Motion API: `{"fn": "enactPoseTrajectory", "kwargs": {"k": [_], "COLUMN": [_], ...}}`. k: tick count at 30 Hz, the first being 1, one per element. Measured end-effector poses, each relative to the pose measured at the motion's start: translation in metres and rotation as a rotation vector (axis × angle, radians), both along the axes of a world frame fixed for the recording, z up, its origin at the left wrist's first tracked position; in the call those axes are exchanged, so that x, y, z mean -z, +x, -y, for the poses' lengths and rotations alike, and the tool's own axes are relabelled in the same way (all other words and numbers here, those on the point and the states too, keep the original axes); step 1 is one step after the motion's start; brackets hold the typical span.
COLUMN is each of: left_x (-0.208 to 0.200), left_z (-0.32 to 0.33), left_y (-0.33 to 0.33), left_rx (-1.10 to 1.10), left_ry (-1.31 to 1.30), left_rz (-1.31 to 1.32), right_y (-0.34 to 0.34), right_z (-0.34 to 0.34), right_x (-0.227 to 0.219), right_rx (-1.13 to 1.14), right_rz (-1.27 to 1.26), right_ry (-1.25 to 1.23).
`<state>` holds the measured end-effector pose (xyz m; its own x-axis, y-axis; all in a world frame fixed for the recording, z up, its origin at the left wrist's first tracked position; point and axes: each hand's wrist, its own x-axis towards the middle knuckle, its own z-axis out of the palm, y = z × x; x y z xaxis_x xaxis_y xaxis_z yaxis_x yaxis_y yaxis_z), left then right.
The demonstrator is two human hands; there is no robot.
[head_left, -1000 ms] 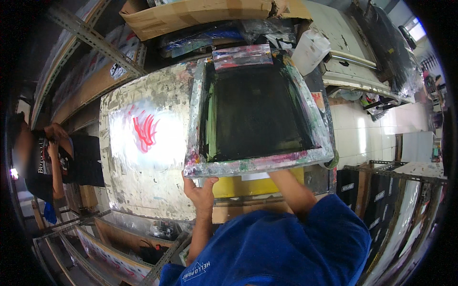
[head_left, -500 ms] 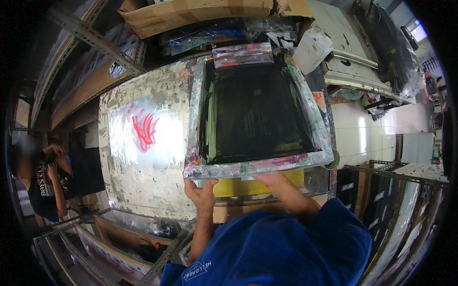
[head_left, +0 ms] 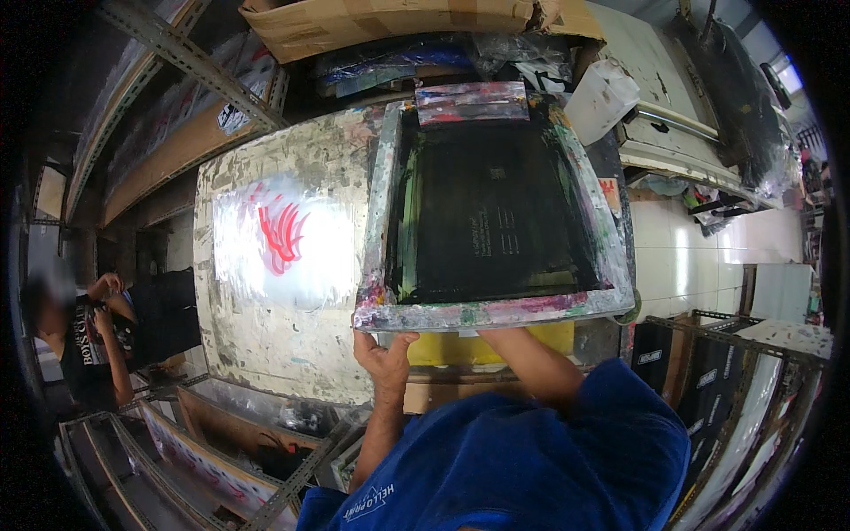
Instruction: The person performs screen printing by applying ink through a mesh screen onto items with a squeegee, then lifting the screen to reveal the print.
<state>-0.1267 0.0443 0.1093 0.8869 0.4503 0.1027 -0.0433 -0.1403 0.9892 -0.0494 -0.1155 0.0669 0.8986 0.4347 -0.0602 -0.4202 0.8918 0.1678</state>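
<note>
A screen-printing frame (head_left: 496, 313) with paint-smeared edges and a dark mesh is tilted up at its near side. My left hand (head_left: 382, 354) grips its near left corner, thumb lying along the lower edge. My right hand (head_left: 498, 336) reaches under the near edge; its fingers are hidden by the frame. Below the frame shows a yellow flat piece (head_left: 540, 342). To the left, a glossy clear sheet (head_left: 239, 252) with red brush-like strokes lies on the paint-stained table (head_left: 310, 367).
A cardboard box (head_left: 390, 31) and plastic-wrapped bundles (head_left: 390, 66) sit behind the frame. A white plastic container (head_left: 602, 99) stands at the far right corner. Metal racks (head_left: 190, 66) flank the table. Another person (head_left: 93, 336) is at the left.
The whole view has shifted slightly. Small pale print marks now show on the mesh. Both hands keep their places at the frame's near edge.
</note>
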Motion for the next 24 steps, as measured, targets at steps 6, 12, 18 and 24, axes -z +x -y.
{"fn": "enactPoseTrajectory", "kwargs": {"k": [6,12,18,24], "left_x": [-0.011,-0.006,-0.005,-0.001], "left_z": [-0.001,-0.001,0.002,0.002], "left_y": [0.004,0.004,0.001,0.002], "left_rx": [-0.009,0.011,0.003,0.016], "left_ry": [-0.002,-0.083,-0.090,-0.032], "left_rz": [-0.004,-0.015,-0.021,-0.018], "right_y": [0.070,0.054,-0.005,-0.031], "right_z": [0.029,0.098,0.102,0.071], "right_x": [0.021,0.028,-0.011,-0.027], "right_rx": [0.123,0.265,0.176,0.062], "right_rz": [0.013,0.008,-0.009,-0.038], "right_ry": [-0.066,-0.145,-0.146,-0.075]}}
